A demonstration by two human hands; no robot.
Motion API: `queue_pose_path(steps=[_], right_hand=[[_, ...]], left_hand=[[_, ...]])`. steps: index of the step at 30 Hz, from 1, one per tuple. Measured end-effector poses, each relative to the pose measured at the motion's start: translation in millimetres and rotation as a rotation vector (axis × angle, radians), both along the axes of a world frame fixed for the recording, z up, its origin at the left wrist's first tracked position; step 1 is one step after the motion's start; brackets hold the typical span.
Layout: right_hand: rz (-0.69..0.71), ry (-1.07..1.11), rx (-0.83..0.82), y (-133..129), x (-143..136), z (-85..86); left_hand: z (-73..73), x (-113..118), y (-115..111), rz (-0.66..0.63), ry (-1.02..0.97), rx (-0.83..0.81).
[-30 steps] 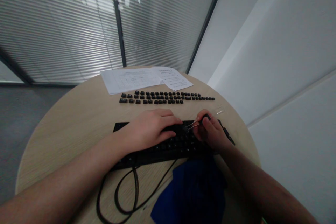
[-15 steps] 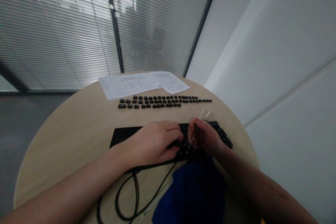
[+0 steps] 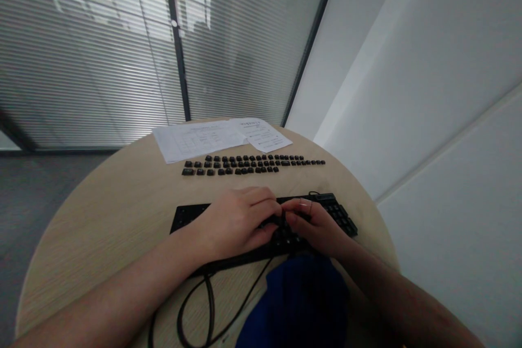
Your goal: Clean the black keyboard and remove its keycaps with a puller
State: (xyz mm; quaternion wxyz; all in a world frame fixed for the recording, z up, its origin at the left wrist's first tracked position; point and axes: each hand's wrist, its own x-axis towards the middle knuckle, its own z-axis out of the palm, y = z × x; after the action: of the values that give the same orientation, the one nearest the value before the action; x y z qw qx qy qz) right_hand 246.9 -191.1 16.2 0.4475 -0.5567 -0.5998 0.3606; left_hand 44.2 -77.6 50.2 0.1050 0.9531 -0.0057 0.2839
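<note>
A black keyboard (image 3: 330,201) lies across the near part of the round table, with keys visible at its right end. Over its middle, my left hand (image 3: 244,220) has its fingers curled and closed; what they hold, if anything, is hidden. My right hand (image 3: 312,224) is closed too, its fingertips meeting those of my left hand just above the keyboard. A thin wire tool (image 3: 305,204) shows against the fingers of my right hand. Beyond the keyboard, several loose black keycaps (image 3: 244,164) lie in rows.
Printed papers (image 3: 199,138) lie at the far side of the wooden table (image 3: 101,201). A black cable (image 3: 212,304) loops in front of the keyboard. Blue cloth (image 3: 297,304) is at the near edge. Blinds stand behind, a white wall at the right.
My right hand has turned and its fingertips have come to the left hand's fingertips. The wire tool, upright before, now lies low across the right fingers. The view has shifted slightly.
</note>
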Motion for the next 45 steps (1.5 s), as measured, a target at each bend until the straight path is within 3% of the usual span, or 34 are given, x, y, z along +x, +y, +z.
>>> queue_pose_path(steps=[4, 7, 11, 14, 16, 21, 27, 32, 36, 41, 45], right_hand=[[0.001, -0.039, -0.038, 0.1, 3.2, 1.5], [-0.085, -0.117, -0.019, 14.2, 23.2, 5.5], [-0.262, -0.449, 0.008, 65.0, 75.4, 5.3], [-0.302, -0.737, -0.085, 107.8, 109.3, -4.5], [-0.305, -0.778, -0.111, 127.6, 120.9, -13.4], [-0.313, -0.819, -0.142, 147.4, 126.0, -29.8], [-0.299, -0.841, -0.157, 155.6, 124.5, -34.6], [-0.332, -0.862, -0.121, 147.7, 116.8, -24.3], [-0.414, -0.809, -0.031, 115.7, 117.1, -5.3], [-0.443, -0.09, 0.16, 60.0, 112.5, 5.3], [-0.385, 0.184, 0.076, 31.0, 96.0, -3.5]], left_hand=[[-1.4, 0.0, 0.9, -0.006, 0.033, 0.029], [-1.3, -1.9, 7.4, 0.058, 0.051, 0.048], [-4.7, -7.1, 32.3, 0.232, 0.121, 0.03], [-11.1, -11.1, 56.6, 0.315, 0.233, 0.017], [-15.1, -13.1, 68.5, 0.338, 0.292, -0.002], [-20.0, -15.3, 75.1, 0.32, 0.382, -0.064], [-26.0, -12.4, 74.5, 0.275, 0.406, -0.097], [-30.1, -12.2, 77.5, 0.256, 0.418, -0.115], [-29.2, -12.6, 78.2, 0.253, 0.432, -0.115], [-32.8, -8.4, 80.5, 0.233, 0.483, -0.121], [-39.6, -5.7, 82.2, 0.194, 0.502, -0.168]])
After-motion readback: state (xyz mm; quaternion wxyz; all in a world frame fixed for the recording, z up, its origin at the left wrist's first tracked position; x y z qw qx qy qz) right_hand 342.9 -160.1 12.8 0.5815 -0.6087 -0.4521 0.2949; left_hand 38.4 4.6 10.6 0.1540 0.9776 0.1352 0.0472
